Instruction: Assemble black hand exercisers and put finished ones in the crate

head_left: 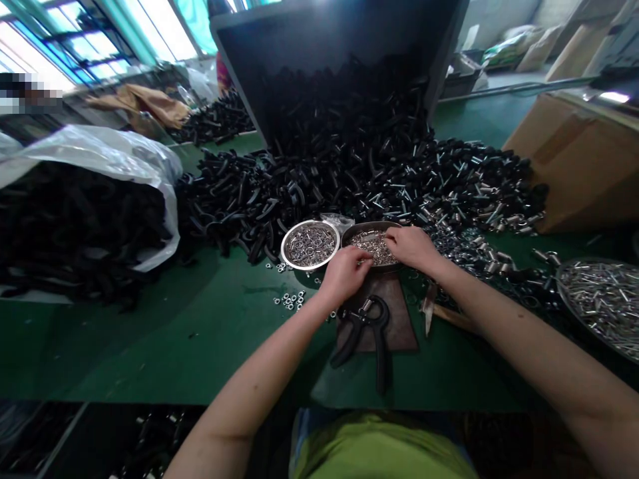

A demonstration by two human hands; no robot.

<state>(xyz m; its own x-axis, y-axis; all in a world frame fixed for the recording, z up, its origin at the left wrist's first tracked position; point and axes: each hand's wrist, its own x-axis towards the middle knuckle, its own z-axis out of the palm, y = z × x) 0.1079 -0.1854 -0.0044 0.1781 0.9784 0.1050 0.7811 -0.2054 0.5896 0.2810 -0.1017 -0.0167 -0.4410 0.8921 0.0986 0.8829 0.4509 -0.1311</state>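
Note:
Over the front edge of a dark oval bowl [372, 267] is my left hand [347, 271], its fingers curled into a pinch. My right hand [412, 247] reaches over the same bowl's right side with its fingertips together at the small metal parts [370, 245]. Whatever either hand pinches is too small or hidden to make out. Below them a black hand grip strengthener [380, 342] with a coil spring [368, 304] at its top lies partly on a brown board [403, 326]. A round metal bowl [285, 256] of small shiny parts stands left of the oval one.
Loose nuts [290, 303] lie left of the board; a hammer [452, 317] lies to its right. Heaps of black handles [309, 179], bolts and springs [492, 259] fill the back. A plastic bag [172, 213], a cardboard box [574, 159] and a pan of metal pins [606, 299] flank the table [210, 352].

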